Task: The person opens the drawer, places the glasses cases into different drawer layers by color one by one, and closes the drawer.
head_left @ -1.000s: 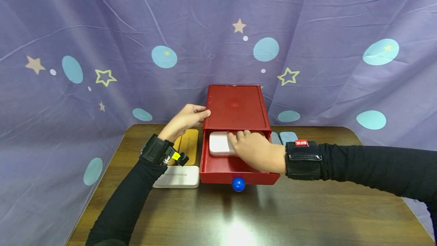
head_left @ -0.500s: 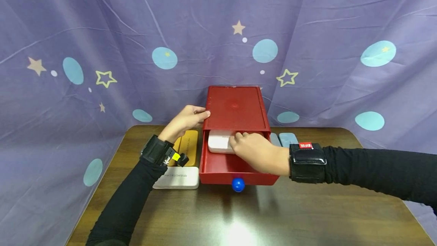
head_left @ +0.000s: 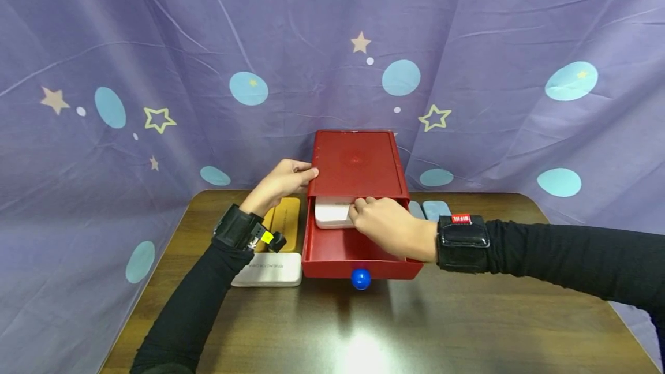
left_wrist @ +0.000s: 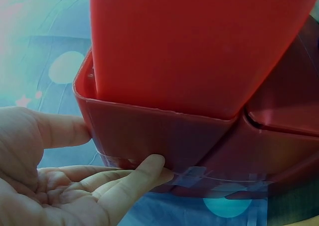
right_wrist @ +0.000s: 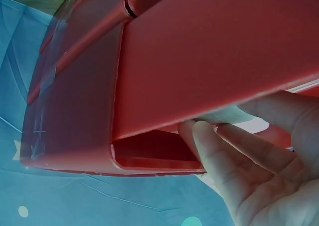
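Observation:
A red plastic drawer box (head_left: pixel 358 163) stands at the back of the table with its drawer (head_left: pixel 337 270) pulled out, a blue ball knob (head_left: pixel 361 279) on the front. In the drawer lies a flat white case (head_left: pixel 329 215) with rounded corners, its far part under the box's top. My right hand (head_left: pixel 387 224) reaches in and holds the case's right side; in the right wrist view a strip of the white case (right_wrist: pixel 229 117) shows by the fingers. My left hand (head_left: pixel 286 180) rests against the box's left side; its fingers (left_wrist: pixel 134 183) lie fairly straight along the wall.
Left of the box lie yellow cases (head_left: pixel 287 224) and another white case (head_left: pixel 275 269) with printed letters. A light blue case (head_left: pixel 435 210) lies to the right, partly behind my right arm. A purple curtain (head_left: pixel 332 45) hangs behind the wooden table (head_left: pixel 457 316).
The white case in the drawer has slid back, further under the box's top, with my right hand on it. My left hand stays against the box.

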`<state>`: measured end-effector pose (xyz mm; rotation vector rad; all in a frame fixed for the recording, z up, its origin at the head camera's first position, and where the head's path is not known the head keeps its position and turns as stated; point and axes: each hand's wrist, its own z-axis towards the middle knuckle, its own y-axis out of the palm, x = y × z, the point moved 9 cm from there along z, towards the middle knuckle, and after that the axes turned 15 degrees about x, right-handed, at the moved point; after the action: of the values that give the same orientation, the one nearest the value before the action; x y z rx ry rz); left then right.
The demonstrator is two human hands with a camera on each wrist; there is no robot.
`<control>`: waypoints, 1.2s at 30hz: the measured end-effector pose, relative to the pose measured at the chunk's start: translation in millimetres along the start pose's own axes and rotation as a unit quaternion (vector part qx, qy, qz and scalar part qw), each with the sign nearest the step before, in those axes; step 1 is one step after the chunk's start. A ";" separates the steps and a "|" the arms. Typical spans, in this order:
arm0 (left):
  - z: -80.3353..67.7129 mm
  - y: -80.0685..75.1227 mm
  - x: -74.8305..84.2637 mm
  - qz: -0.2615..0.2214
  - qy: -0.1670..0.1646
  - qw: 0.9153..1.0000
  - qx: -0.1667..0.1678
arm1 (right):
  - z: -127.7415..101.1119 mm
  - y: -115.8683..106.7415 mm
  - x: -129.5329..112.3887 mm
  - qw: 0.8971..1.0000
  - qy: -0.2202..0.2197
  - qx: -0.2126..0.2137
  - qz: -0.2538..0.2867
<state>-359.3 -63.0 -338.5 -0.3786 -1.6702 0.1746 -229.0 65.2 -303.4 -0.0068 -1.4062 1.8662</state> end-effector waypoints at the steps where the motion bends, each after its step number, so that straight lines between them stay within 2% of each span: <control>1: 0.2 0.1 -0.1 -0.001 0.000 1.000 -0.001 | -0.1 0.4 0.2 1.000 0.001 0.001 0.001; 7: -0.3 -0.2 -0.4 -0.003 -0.002 1.000 0.000 | 1.5 1.5 1.6 1.000 0.003 -0.017 0.019; 12: -0.1 -0.1 -2.3 0.000 -0.004 1.000 -0.001 | 9.1 -2.6 11.8 0.994 0.047 -0.060 0.077; 17: 0.5 0.7 -2.0 0.000 -0.001 1.000 0.000 | 23.6 -17.7 28.7 0.975 0.107 -0.129 0.147; 21: 0.6 0.3 -0.6 -0.001 0.000 1.000 0.001 | 32.1 -31.6 42.4 0.956 0.140 -0.192 0.174; 24: -0.3 -0.7 0.6 -0.001 0.000 1.000 0.002 | 33.5 -42.8 51.3 0.946 0.145 -0.229 0.180; 28: -1.1 -2.4 1.2 -0.003 -0.001 1.000 0.004 | 27.3 -57.2 59.3 0.934 0.123 -0.265 0.205; 31: -1.3 -3.0 1.0 -0.003 -0.002 1.000 0.005 | 19.5 -68.0 64.1 0.925 0.108 -0.273 0.242; 36: -1.8 -2.1 -0.1 -0.005 -0.004 1.000 0.003 | 6.8 -85.4 75.5 0.921 0.102 -0.238 0.291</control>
<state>-357.8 -65.2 -337.6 -0.3665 -1.6789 0.1735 -235.5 110.2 -198.6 -0.9260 -1.7965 1.8384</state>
